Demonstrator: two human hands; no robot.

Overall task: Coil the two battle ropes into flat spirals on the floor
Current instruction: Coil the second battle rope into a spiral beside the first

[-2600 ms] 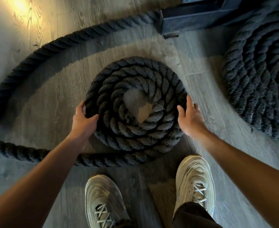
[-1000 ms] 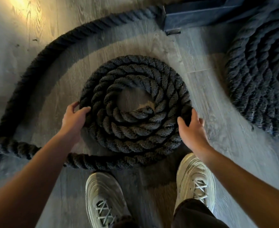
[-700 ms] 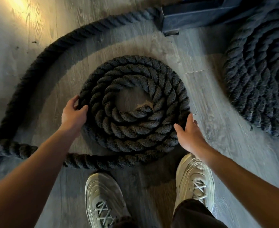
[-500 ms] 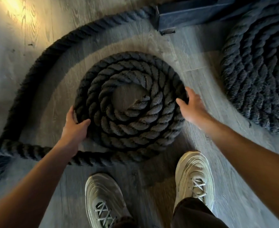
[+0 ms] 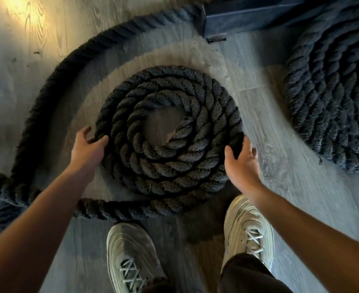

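While flat, rope spiral (image 5: 170,166) (wood floor (image 5: 280,166))

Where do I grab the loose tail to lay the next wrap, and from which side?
Take the loose tail left of where it leaves the coil, ahead of the left shoe, from above with the left hand. There it lies flat on the floor with a gap from the coil, so a hand can probably close around it.
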